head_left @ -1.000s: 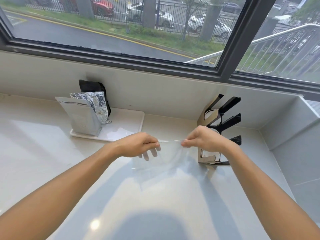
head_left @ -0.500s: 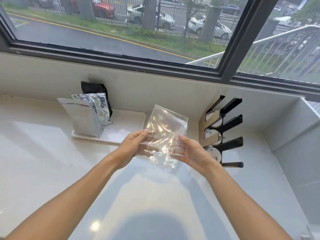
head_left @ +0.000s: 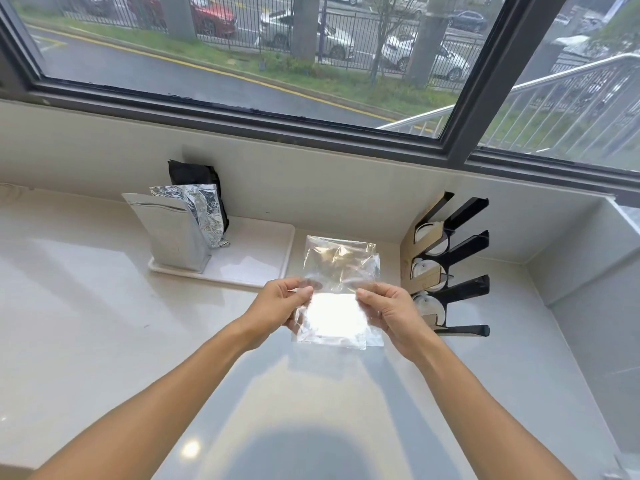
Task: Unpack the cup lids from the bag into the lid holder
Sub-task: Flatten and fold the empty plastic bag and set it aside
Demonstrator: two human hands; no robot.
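While it's up off the table (head_left: 104,341), bag: clear plastic bag (head_left: 337,289), looks flat
hands: left hand (head_left: 282,306) and right hand (head_left: 393,311) each pinch a side edge of it
lids: white cup lids (head_left: 429,301) sit in the lid holder (head_left: 453,265), just right
tray: white tray (head_left: 256,258) with foil pouches (head_left: 180,230), back left

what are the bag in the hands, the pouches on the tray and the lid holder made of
Bag: thin clear plastic film, glossy; see-through, crinkled, glaring. Front pouch: likely matte metallised foil; the crumpled one behind looks like shiny foil. Lid holder: black glossy arms, probably plastic, on a tan, wood-like panel.
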